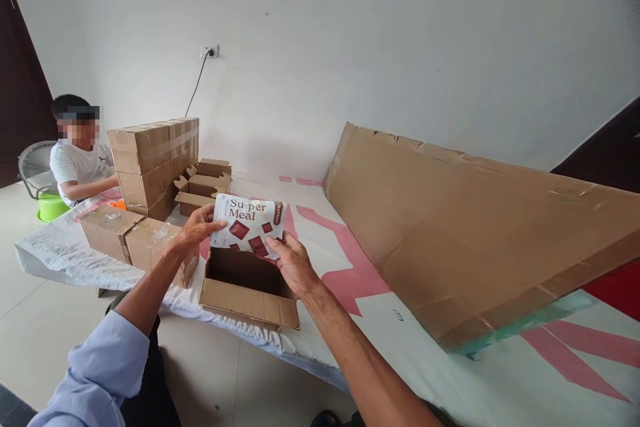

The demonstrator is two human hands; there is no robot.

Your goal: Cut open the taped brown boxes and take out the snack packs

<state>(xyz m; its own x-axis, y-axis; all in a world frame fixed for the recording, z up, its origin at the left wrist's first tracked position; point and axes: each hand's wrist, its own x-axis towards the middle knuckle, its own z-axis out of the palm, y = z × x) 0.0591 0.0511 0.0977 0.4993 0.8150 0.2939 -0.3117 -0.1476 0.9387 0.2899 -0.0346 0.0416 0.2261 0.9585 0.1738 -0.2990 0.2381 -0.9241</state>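
Note:
A white "Su-per Meal" pouch (249,223) with dark red squares printed on it hangs just above an open small cardboard box (249,288). My left hand (196,227) grips the pouch's left edge. My right hand (293,263) grips its lower right corner, over the box's right side. The box lies on a white-and-pink sheet (345,260) spread on the floor, flaps open; its inside looks dark and I cannot tell what it contains.
A large flattened cardboard sheet (470,227) lies to the right. Two taped boxes (131,237) lie left of my hands, with a stack of sealed cartons (153,163) and open small boxes (203,185) behind. A person in a white shirt (75,163) sits at far left.

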